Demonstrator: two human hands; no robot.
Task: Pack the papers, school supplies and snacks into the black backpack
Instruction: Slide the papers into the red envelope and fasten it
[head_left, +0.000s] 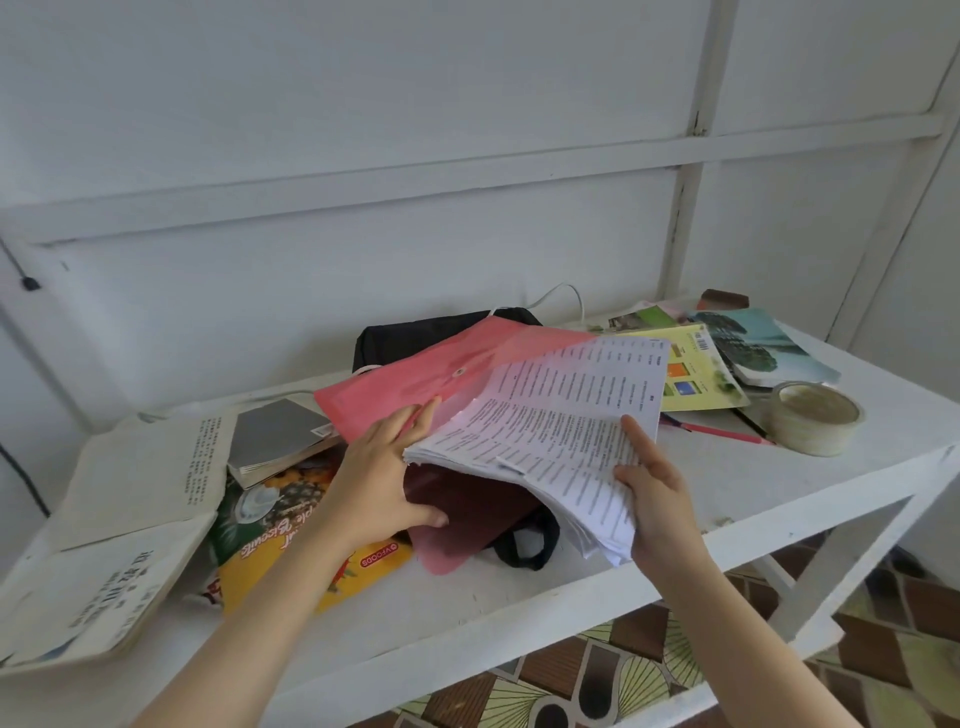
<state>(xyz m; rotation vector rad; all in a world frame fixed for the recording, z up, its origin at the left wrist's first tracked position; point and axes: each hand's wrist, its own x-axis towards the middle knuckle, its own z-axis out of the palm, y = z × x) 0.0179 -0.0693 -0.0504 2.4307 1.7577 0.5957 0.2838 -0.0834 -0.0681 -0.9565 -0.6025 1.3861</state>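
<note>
Now both hands hold papers (561, 415) in folder (415, 384).

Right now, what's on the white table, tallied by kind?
Books and booklets: 5, counting only those clearly visible
Plastic folder: 1
Paper stack: 1
Biscuit pack: 1
Tape roll: 1
Backpack: 1
Total: 10

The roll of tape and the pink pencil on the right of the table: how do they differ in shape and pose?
The roll of tape is a wide, pale ring that lies flat near the table's front edge; the pink pencil is a thin stick lying on its side. The tape is fully in view; the pencil's far end is hidden under the stack of papers. Both rest untouched on the white table.
</note>
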